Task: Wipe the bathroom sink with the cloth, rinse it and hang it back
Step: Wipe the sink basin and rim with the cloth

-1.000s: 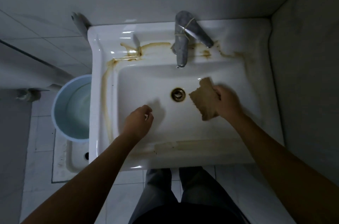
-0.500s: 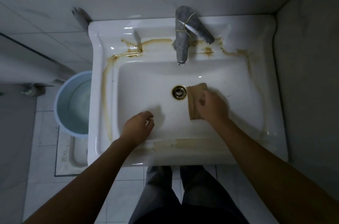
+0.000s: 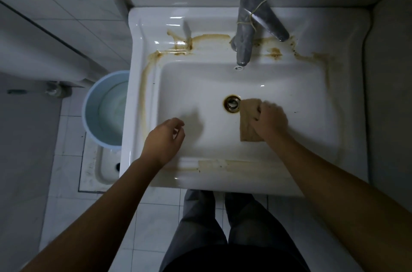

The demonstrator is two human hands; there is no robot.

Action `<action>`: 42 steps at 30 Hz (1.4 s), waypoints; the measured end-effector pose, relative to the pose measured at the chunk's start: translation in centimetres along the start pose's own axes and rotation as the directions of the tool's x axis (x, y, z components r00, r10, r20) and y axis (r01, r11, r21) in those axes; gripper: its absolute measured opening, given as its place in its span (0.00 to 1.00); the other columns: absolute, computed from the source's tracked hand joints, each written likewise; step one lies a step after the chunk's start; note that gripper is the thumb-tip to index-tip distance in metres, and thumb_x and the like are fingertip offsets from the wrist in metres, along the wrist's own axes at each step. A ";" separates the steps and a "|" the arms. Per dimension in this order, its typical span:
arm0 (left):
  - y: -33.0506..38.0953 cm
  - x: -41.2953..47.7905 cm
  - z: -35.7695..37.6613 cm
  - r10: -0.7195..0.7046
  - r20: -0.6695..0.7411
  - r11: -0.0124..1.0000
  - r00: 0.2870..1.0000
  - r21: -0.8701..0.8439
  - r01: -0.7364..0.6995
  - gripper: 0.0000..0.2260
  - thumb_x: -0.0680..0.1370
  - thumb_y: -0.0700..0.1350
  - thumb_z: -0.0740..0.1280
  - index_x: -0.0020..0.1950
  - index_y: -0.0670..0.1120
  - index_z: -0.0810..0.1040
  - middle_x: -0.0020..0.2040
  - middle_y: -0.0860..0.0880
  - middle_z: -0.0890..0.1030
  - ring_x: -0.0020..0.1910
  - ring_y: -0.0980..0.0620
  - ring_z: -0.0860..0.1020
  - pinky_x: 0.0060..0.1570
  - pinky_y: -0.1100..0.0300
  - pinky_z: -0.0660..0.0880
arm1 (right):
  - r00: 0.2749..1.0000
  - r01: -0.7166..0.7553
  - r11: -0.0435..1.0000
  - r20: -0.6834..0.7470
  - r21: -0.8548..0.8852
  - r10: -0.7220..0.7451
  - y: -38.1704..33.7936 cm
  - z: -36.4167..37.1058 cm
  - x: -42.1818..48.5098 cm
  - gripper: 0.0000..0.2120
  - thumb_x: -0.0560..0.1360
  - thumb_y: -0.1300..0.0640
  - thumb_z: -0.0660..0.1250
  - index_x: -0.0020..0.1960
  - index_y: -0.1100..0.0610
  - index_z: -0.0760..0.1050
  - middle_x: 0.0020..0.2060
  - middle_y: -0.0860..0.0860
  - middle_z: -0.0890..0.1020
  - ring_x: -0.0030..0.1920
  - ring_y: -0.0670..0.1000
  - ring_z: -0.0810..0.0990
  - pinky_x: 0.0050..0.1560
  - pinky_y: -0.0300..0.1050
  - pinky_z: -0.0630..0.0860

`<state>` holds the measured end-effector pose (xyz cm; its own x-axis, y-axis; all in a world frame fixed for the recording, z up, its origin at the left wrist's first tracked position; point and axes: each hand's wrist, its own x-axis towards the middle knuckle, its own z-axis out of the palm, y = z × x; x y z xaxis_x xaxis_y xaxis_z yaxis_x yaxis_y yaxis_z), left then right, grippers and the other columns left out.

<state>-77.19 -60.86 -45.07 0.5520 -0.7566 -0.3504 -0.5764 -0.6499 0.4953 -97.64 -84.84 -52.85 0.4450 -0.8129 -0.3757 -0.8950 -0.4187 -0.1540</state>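
Note:
A white sink (image 3: 145, 33) with brown stains along its rim fills the middle of the view. My right hand (image 3: 270, 119) grips a tan cloth (image 3: 247, 125) and holds it against the basin floor, right beside the brass drain (image 3: 232, 103). Part of the cloth is hidden under my fingers. My left hand (image 3: 163, 140) hovers over the left side of the basin with loosely curled fingers and holds nothing. A grey metal tap (image 3: 246, 33) with a rubber band round it stands at the back, no water running.
A light blue bucket (image 3: 89, 102) stands on the floor left of the sink, next to a floor drain (image 3: 117, 166). Tiled walls close in behind and on the right. My legs (image 3: 223, 227) are below the sink's front edge.
My right hand has carried the cloth down and leftward from a raised position onto the basin floor beside the drain. The left hand has stayed in place.

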 end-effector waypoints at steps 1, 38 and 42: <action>0.0 0.1 -0.1 -0.001 -0.001 1.000 1.000 -0.001 0.001 0.11 0.82 0.47 0.63 0.61 0.47 0.79 0.53 0.49 0.84 0.47 0.50 0.82 0.46 0.57 0.77 | 0.999 0.035 0.998 0.011 -0.047 -0.034 0.1 -0.1 -0.2 0.18 0.73 0.49 0.69 0.57 0.58 0.73 0.51 0.57 0.79 0.51 0.60 0.79 0.46 0.52 0.77; 9.9 13.8 2.4 0.389 -0.053 0.839 0.920 0.432 -0.330 0.29 0.80 0.51 0.64 0.77 0.40 0.64 0.78 0.37 0.65 0.78 0.37 0.61 0.76 0.40 0.62 | 0.784 0.367 0.929 -0.522 -0.045 -0.336 -3.1 -11.0 9.3 0.21 0.72 0.57 0.69 0.64 0.60 0.76 0.56 0.62 0.80 0.55 0.66 0.77 0.57 0.61 0.77; 10.1 13.9 2.6 0.378 -0.060 0.841 0.924 0.439 -0.316 0.28 0.80 0.52 0.62 0.77 0.40 0.64 0.79 0.37 0.64 0.79 0.37 0.61 0.77 0.40 0.61 | 0.708 0.442 0.888 -0.558 -0.127 -0.432 -1.3 -12.1 9.7 0.28 0.64 0.61 0.76 0.60 0.56 0.69 0.47 0.63 0.80 0.47 0.66 0.80 0.42 0.56 0.80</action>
<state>-76.94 -78.11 -46.99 0.3279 -0.9406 -0.0885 -0.9237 -0.3388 0.1788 -91.79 -97.04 -45.22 0.7199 -0.6209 0.3104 -0.5943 -0.7823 -0.1866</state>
